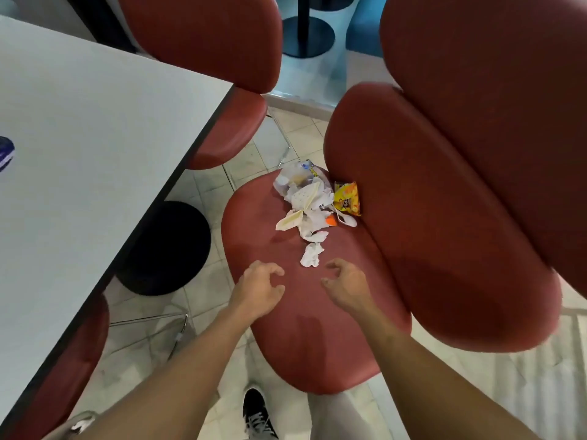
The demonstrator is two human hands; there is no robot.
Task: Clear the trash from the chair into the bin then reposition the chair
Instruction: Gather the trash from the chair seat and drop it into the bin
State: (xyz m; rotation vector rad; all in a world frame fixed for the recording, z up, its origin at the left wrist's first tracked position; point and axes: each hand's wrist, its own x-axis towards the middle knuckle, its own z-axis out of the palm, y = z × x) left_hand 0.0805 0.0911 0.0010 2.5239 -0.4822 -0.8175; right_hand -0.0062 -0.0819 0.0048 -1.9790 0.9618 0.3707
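head view: left hand (259,289) and right hand (344,285) loosely curled, holding nothing, near crumpled tissue (312,255); scoop the trash pile (309,198) together off the chair seat (254,217).

A: Deep red chair (305,328), and on its seat a white crumpled tissue (312,255) plus a yellow-and-orange snack packet (347,198).

B: Orange cap (331,221) glowing in the pale wrappers. Grey-white table (95,147), black round base (168,249), cream tiled floor (263,144).

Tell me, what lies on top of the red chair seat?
On the seat: crumpled napkins, paper wrappers, a clear plastic bag, a yellow snack packet. What is beneath the pile is covered.
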